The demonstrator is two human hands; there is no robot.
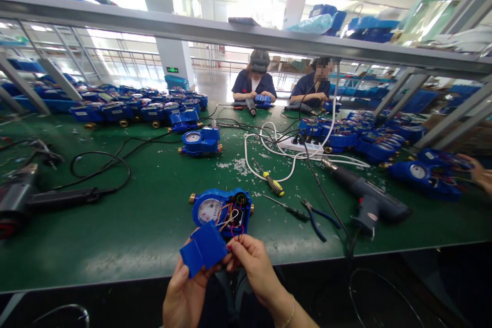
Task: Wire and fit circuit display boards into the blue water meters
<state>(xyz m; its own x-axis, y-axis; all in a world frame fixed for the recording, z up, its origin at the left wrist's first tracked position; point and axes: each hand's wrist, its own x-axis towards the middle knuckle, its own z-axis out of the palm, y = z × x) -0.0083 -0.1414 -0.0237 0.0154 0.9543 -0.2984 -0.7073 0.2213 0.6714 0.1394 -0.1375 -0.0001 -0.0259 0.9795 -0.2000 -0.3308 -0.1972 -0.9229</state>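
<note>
An opened blue water meter (223, 210) lies near the table's front edge, its round dial at left and coloured wires showing in its housing. Just in front of it, my left hand (188, 287) is closed around a blue cover (204, 248). My right hand (253, 266) pinches thin red wires (237, 236) beside the cover's right edge; the fingertips partly hide where the wires end. Right of the meter lie a yellow-black screwdriver (273, 184), a thin dark-handled screwdriver (295, 212) and blue-handled pliers (317, 219).
Heat guns lie at right (369, 200) and left (23, 200). Behind are a closed meter (200, 142), a power strip (302, 145) and rows of meters. Two people sit opposite; another person's hand (478, 171) touches a meter at far right. A shelf beam (246, 36) crosses above.
</note>
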